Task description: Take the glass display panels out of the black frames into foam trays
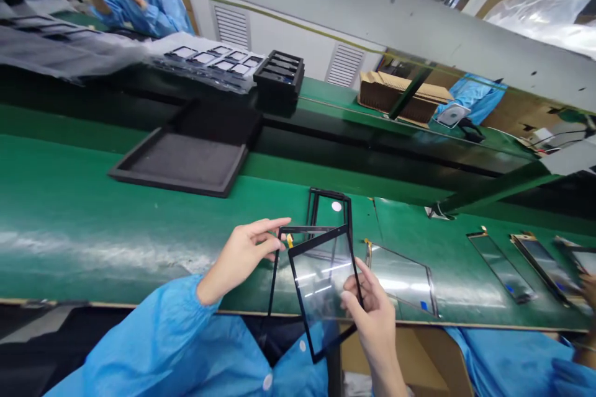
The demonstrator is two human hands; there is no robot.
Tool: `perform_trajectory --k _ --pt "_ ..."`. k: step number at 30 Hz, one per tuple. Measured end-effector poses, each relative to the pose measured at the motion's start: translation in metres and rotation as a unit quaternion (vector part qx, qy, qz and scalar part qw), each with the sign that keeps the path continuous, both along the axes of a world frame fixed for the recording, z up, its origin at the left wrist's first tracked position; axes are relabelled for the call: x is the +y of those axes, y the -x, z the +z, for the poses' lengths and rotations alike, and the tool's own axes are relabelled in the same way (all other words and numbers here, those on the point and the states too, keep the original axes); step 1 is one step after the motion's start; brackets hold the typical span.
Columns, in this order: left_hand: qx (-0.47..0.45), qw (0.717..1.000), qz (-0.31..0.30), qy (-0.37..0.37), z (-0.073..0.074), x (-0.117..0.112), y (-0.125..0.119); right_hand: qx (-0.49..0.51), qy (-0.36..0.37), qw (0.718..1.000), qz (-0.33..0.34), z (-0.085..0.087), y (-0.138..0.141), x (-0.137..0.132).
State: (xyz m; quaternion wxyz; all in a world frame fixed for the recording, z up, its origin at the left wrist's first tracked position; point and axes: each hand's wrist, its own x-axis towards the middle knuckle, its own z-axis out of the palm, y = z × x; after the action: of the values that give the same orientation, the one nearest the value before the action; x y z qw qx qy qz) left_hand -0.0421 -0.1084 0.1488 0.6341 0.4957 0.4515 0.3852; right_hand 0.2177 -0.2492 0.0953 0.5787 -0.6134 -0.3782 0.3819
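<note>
My left hand [243, 257] pinches the upper left corner of a thin black rectangular frame [274, 282], its thumb and fingers closed on the edge. My right hand [372, 307] grips a clear glass touch panel [321, 282] with a black border by its right side. The tilted panel overlaps the frame in this view; whether they touch I cannot tell. A small yellow flex tab [290, 240] shows at the panel's upper left corner. Behind them, more black frames [348, 208] lie on the green bench [186, 217]. Another clear panel [405, 276] rests to the right of my right hand.
A black tray [181, 164] lies at the back left. Further right are a panel [500, 263] and a stack of panels [542, 263], near a co-worker's hand [589, 288]. The raised shelf holds bagged frames [216, 62], black trays [279, 74] and a cardboard divider box [403, 96].
</note>
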Motion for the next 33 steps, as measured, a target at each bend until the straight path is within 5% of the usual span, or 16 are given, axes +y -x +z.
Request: perform_trajectory --k 15,33 --pt "-0.073 0.992 0.041 -0.098 0.012 -0.023 -0.009 0.077 0.016 0.997 -0.016 0.011 0.020 -0.012" --pt "-0.043 0.992 0.069 -0.101 0.015 -0.030 -0.015 0.089 0.019 0.995 -0.028 0.011 0.026 -0.016"
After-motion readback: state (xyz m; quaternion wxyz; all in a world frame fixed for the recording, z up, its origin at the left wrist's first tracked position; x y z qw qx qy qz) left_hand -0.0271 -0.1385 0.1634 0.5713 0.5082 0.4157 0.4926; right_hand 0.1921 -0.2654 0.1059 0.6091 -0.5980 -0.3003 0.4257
